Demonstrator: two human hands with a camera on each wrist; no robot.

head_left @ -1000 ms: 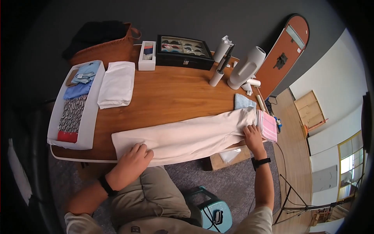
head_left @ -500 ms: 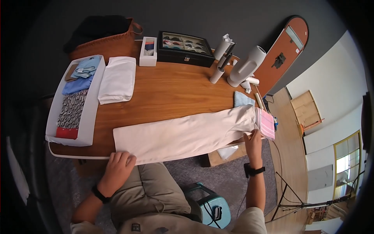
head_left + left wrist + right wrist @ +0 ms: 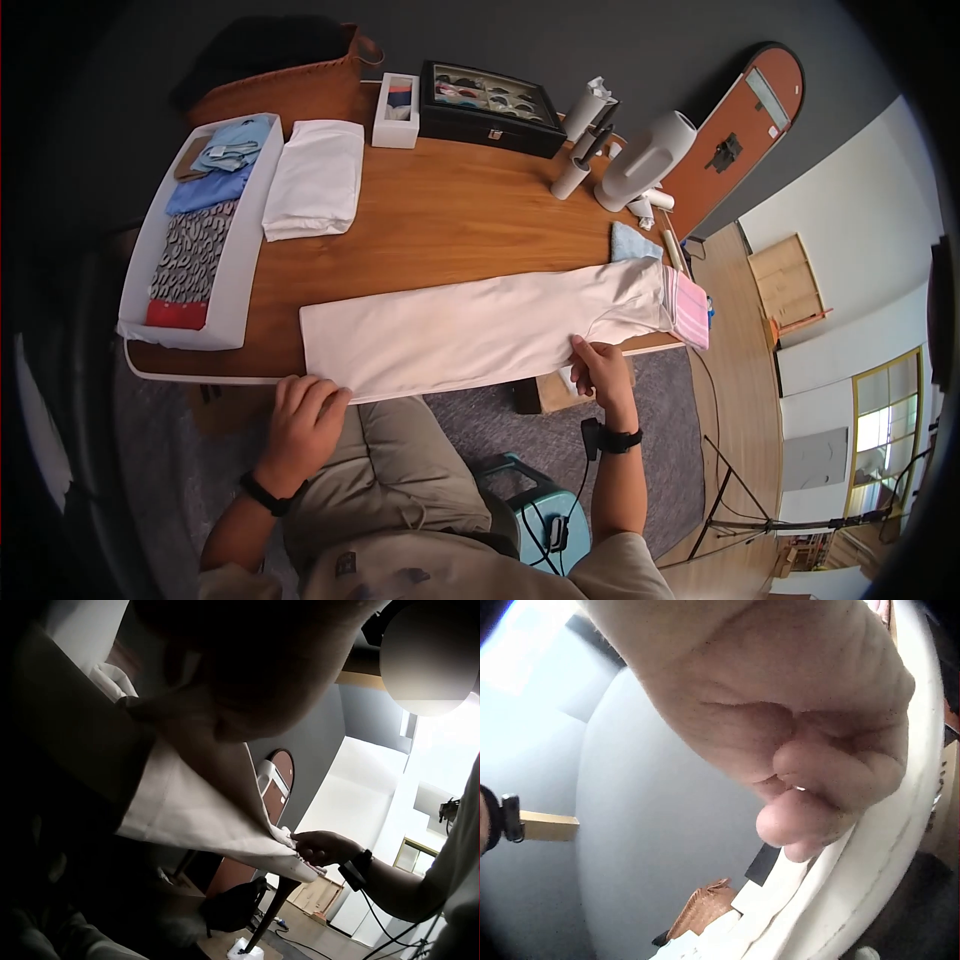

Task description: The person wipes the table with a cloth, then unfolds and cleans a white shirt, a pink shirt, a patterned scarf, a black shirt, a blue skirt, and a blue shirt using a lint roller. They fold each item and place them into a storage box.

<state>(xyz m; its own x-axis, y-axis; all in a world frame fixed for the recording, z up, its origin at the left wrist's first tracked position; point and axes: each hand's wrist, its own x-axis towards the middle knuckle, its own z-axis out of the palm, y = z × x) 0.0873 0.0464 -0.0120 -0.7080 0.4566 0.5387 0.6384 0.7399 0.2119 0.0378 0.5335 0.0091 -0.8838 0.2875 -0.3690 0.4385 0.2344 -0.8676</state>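
Observation:
A long, pale cream garment (image 3: pixel 450 335), which looks like trousers folded lengthwise, lies along the table's near edge in the head view. Its right end is rumpled and overlaps a pink checked cloth (image 3: pixel 688 310). My left hand (image 3: pixel 303 425) grips the near left corner of the garment, thumb hidden. Further right, my right hand (image 3: pixel 602 378) pinches the near edge between thumb and curled fingers. The left wrist view shows the pale fabric (image 3: pixel 195 810) stretching from the dark near hand toward the right hand (image 3: pixel 326 846).
A white box (image 3: pixel 230 290) of folded clothes stands left, beside a folded white cloth (image 3: pixel 315 185). Behind are a brown basket (image 3: pixel 280 92), a small white box (image 3: pixel 396 125) and a black display case (image 3: pixel 490 132). A white vase (image 3: pixel 645 165) and light blue cloth (image 3: pixel 634 243) are right.
My left hand has moved from on top of the garment to its near left corner. The right hand has slid left along the near edge. The garment now lies flatter.

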